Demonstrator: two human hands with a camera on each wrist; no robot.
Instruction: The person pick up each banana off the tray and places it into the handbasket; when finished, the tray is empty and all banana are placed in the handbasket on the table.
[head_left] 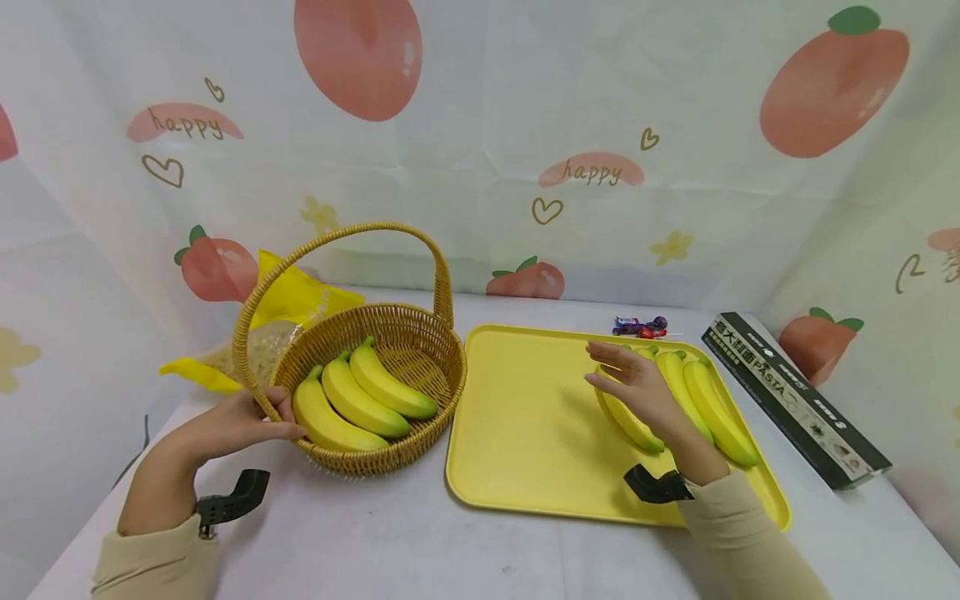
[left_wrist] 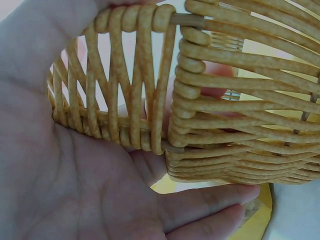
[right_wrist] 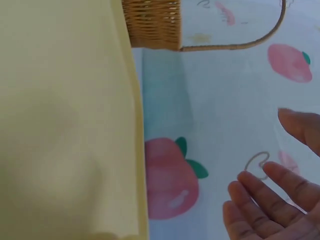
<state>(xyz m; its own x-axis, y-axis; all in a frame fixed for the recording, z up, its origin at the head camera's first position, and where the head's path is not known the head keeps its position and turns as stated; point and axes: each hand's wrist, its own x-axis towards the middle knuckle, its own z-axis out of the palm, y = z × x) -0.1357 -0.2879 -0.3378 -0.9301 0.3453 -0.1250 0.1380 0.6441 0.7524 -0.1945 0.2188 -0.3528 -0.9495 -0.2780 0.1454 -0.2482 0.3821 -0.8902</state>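
Left hand (head_left: pixel 251 421) low at left, fingers curled in a grip, right hand (head_left: pixel 633 383) reaching forward, fingers straight and relaxed, both forearms in beige sleeves

The yellow tray (right_wrist: pixel 60 115) is filling the left half of the view, its rim running top to bottom. Past that rim, the wicker basket (right_wrist: pixel 152 25) is showing at the top, its thin handle (right_wrist: pixel 250 42) arching to the right. A cloth printed with red fruit (right_wrist: pixel 170 182) is lying beyond. The right hand's fingers (right_wrist: pixel 260 200) are spreading loosely in the lower right corner, touching nothing.
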